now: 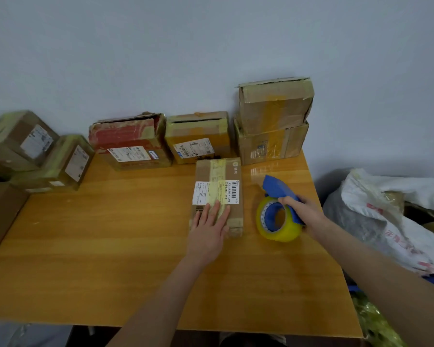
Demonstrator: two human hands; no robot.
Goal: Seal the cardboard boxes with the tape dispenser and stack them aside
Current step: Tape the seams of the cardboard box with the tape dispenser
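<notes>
Left hand (208,231), fingers flat, presses the labelled cardboard box (219,191) at frame centre. Right hand (303,211) grips the blue tape dispenser (276,187) just right of it. Probably smoothing tape; next, stack it aside.

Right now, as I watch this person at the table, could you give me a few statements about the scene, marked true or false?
1. The left hand lies flat on a box. True.
2. The right hand is empty. False: it grips the tape dispenser.
3. A stack of two boxes stands at the back right by the wall. True.
4. The tape dispenser is red. False: it is blue, with a yellowish roll.
</notes>
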